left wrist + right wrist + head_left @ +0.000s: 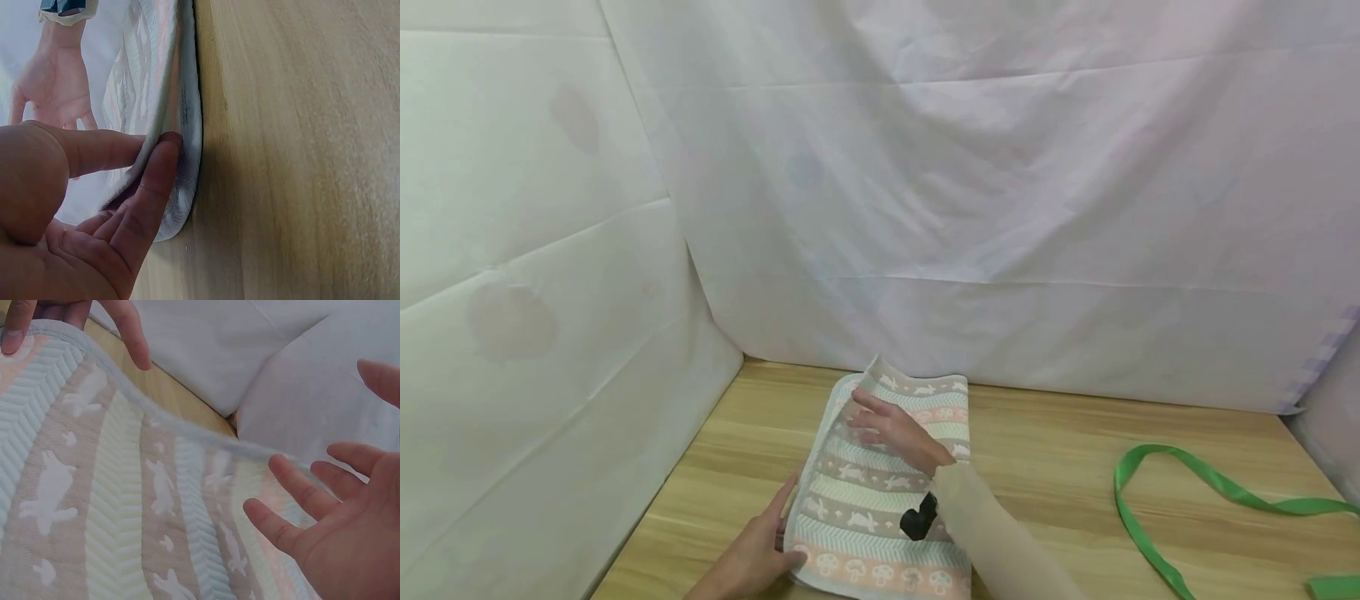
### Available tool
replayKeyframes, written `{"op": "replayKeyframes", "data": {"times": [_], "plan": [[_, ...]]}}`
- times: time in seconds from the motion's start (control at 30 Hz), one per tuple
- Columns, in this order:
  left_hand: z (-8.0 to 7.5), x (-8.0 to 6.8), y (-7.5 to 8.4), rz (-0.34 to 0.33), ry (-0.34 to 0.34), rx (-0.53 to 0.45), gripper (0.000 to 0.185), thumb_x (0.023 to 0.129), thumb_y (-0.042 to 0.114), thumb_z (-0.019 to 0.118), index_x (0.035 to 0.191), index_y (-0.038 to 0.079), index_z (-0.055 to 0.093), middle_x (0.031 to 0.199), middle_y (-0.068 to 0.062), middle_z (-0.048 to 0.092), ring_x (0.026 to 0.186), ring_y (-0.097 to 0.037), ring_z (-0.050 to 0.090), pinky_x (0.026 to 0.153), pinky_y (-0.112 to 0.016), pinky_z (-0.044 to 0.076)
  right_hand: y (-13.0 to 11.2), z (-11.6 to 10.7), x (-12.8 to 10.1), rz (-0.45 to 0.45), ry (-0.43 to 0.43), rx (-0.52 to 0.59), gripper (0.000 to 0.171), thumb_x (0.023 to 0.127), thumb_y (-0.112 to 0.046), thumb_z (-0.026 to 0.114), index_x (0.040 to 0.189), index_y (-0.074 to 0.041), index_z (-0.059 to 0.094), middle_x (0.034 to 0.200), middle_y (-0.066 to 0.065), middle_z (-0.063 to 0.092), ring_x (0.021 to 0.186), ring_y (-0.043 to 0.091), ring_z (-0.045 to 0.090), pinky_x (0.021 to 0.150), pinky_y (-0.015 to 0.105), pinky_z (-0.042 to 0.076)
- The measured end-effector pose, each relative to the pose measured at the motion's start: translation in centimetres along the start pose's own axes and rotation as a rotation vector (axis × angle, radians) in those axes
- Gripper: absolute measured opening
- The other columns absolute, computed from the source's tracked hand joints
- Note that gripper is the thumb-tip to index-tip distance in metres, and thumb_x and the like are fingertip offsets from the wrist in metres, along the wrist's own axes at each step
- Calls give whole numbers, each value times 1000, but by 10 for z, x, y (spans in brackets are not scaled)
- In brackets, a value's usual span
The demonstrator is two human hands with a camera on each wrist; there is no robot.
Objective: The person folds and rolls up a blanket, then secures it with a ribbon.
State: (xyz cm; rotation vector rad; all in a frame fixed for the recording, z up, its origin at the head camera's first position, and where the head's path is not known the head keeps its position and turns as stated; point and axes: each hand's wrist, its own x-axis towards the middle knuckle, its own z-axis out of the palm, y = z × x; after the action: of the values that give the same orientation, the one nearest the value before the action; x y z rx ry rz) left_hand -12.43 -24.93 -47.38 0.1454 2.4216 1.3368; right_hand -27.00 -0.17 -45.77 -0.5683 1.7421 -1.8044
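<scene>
Already the patterned towel (880,492) lies folded into a neat stack on the table (1075,467), the left hand (752,558) pinching its near-left edge while the right hand (891,429) rests flat and spread on top, so only smoothing seems left.

The folded towel (887,492) runs off the bottom edge of the head view, and the right forearm with its black wrist strap (919,517) hides part of its near right side. The green ribbon (1187,492) on the counter (1060,467) is cut by the right and bottom edges, so where it ends cannot be told. In the left wrist view the left hand (69,212) is blurred and its palm is cropped, while the right wrist view cuts off the right hand (337,531) at the lower right corner.
</scene>
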Motion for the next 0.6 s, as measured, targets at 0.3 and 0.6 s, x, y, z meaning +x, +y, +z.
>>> {"op": "replayKeyframes", "data": {"times": [0.3,0.6], "plan": [[2,3,0,-62,77,115,94,81,9,78,155,0,20,99,-6,60,79,-16,59,64,-26,49,-7,-22,-20,52,17,-144,63,99,-47,56,152,-18,40,157,15,35,139,37,42,114,57,30],[19,8,20,-13,279,454,71,82,21,79,142,0,47,133,-21,52,123,-41,51,100,-57,45,-7,-48,-48,41,111,-615,61,99,-44,57,149,-12,45,153,12,43,140,35,41,110,56,36]]}}
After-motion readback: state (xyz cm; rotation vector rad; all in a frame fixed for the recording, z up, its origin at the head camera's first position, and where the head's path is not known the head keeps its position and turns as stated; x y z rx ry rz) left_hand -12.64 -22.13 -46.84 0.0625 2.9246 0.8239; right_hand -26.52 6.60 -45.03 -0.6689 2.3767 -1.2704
